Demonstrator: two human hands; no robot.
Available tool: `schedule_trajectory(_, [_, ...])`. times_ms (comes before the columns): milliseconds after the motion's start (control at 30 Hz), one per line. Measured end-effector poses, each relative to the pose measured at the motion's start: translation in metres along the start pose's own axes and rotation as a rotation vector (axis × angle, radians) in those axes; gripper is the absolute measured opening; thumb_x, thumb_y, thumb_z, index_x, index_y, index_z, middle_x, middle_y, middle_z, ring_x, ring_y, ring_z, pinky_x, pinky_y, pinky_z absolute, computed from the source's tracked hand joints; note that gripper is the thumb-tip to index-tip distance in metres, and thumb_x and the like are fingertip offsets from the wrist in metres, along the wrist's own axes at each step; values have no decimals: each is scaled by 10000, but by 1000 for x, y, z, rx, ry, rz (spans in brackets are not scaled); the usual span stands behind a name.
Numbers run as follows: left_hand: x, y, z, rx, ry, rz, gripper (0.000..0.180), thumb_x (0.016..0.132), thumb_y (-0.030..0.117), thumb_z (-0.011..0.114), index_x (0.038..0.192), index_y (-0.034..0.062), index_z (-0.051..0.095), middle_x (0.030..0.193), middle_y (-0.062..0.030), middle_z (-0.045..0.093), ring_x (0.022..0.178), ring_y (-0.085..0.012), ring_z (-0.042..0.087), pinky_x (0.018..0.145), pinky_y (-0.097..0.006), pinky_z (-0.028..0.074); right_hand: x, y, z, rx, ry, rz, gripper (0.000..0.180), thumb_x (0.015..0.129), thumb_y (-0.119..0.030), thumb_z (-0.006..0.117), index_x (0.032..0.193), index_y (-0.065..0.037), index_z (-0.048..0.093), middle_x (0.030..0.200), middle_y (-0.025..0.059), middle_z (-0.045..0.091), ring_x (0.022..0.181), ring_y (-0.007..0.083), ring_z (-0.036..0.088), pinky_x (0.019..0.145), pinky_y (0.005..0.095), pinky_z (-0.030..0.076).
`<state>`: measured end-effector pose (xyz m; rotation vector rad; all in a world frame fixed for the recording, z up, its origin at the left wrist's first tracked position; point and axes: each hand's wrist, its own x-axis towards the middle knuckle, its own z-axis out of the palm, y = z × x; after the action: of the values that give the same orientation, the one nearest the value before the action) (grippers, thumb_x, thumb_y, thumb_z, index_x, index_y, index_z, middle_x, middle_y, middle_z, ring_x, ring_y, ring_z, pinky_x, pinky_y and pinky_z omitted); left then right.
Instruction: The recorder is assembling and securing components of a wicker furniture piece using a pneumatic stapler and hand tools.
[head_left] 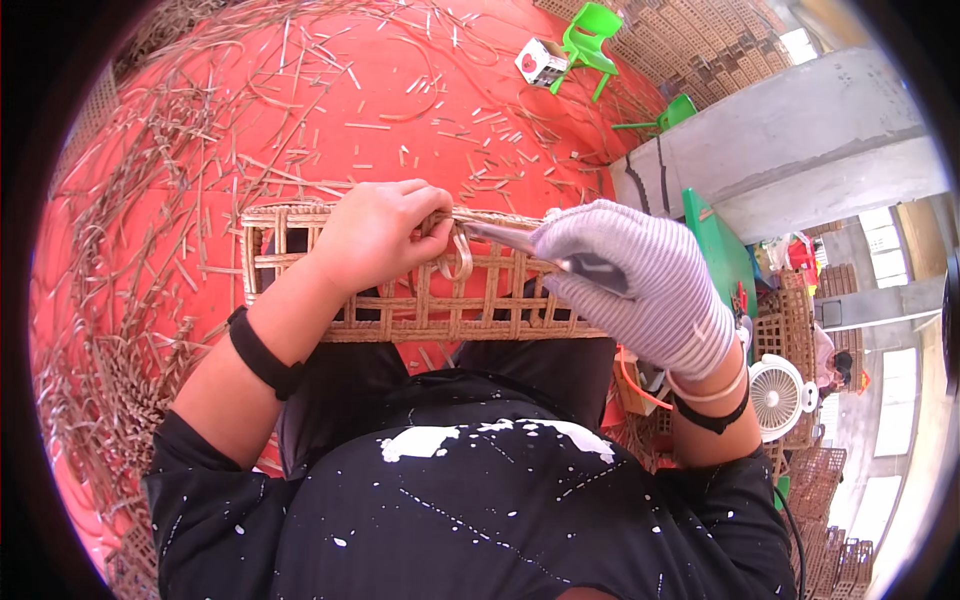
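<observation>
A brown woven basket (470,306) with open square gaps lies across my lap. My bare left hand (385,230) is closed at its far rim, the fingers pinching a brown strip where a pale loop (460,258) curls down. My right hand (640,280) wears a striped grey-white glove and is shut on a hand tool with a dark handle and a narrow metal end (500,235). The metal end meets the rim beside my left fingers. Its exact kind is hidden by the glove.
Cut strips (150,230) litter the red floor covering (330,130), thickest at the left. A green chair (590,45) and a small box (541,62) stand far off. At the right are a green table (720,245), a white fan (776,397), stacked baskets and another person (828,360).
</observation>
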<state>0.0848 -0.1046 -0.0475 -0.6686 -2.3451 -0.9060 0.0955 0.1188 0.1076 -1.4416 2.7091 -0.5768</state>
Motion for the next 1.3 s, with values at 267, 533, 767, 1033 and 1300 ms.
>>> schedule_trajectory(267, [1, 1, -1, 7, -1, 3, 137, 730, 94, 675, 846, 71, 607, 749, -68, 634, 638, -237, 629, 568, -338, 502, 5, 30, -17, 426, -185, 6, 336, 733, -42, 739, 1045, -33, 616, 934, 65, 663, 808, 98, 634, 730, 244, 525])
schedule_trajectory(533, [0, 0, 1, -18, 22, 6, 142, 735, 104, 674, 858, 72, 612, 751, -73, 633, 605, -243, 625, 542, -331, 497, 26, 31, 7, 192, 202, -248, 125, 816, -35, 651, 937, -12, 674, 883, 84, 676, 823, 157, 647, 733, 272, 511])
schedule_trajectory(767, [4, 8, -6, 31, -27, -34, 121, 742, 147, 638, 838, 79, 609, 733, -83, 622, 669, -271, 627, 584, -374, 509, 33, 22, 54, 1212, 232, -182, 425, 917, -371, 543, 916, 44, 633, 900, 72, 658, 663, 94, 535, 612, 228, 426])
schedule_trajectory(1033, [1, 1, -1, 7, 1, -8, 155, 722, 114, 674, 861, 88, 613, 762, -67, 633, 630, -251, 627, 550, -347, 501, 83, 17, 40, 1464, 385, 319, 900, 793, -811, 142, 506, -28, 482, 444, 68, 367, 499, 242, 415, 546, 362, 337])
schedule_trajectory(1300, [1, 2, -1, 12, 5, 0, 124, 734, 146, 656, 830, 90, 601, 736, -71, 613, 645, -268, 623, 557, -368, 498, 69, 18, 60, 1428, 398, -97, 590, 920, -492, 432, 670, 26, 567, 615, 120, 585, 464, 180, 537, 443, 242, 418])
